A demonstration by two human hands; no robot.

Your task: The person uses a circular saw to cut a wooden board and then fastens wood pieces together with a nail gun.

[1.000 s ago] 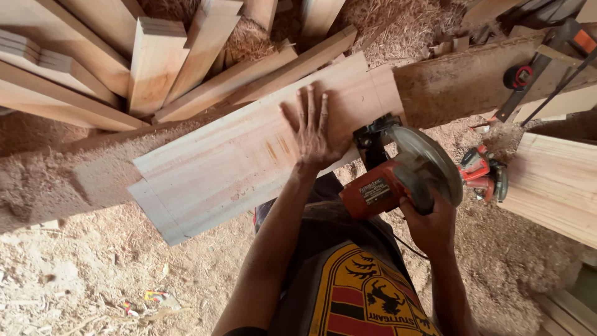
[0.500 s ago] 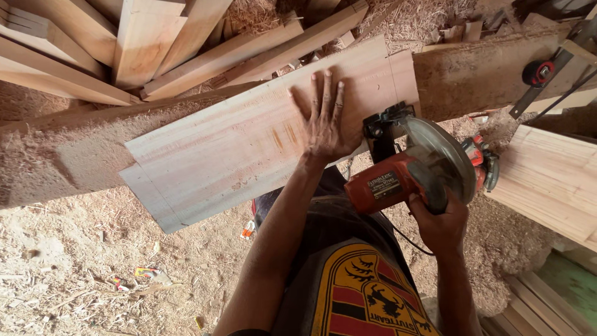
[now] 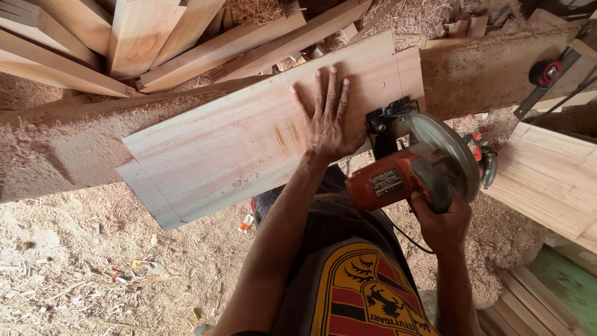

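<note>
Sawdust-strewn workshop floor, rough beam (image 3: 74, 146) as bench | pale smooth-planed board (image 3: 236, 146) lies across the beam | left hand (image 3: 328, 118) flat, fingers spread, pressing the board's right end | right hand (image 3: 443, 221) gripping orange circular saw (image 3: 413, 165) at the board's near edge | pencil line near the right end looks uncut; cut barely begun.

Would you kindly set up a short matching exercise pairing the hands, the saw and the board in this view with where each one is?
Things:
1. left hand
2. right hand
3. circular saw
4. wide board

Places:
a. lying across the sawdust-covered beam
b. spread flat on the board
c. at the board's near edge, towards its right end
d. gripping the saw's handle

Pairs: 1-b, 2-d, 3-c, 4-a
</note>
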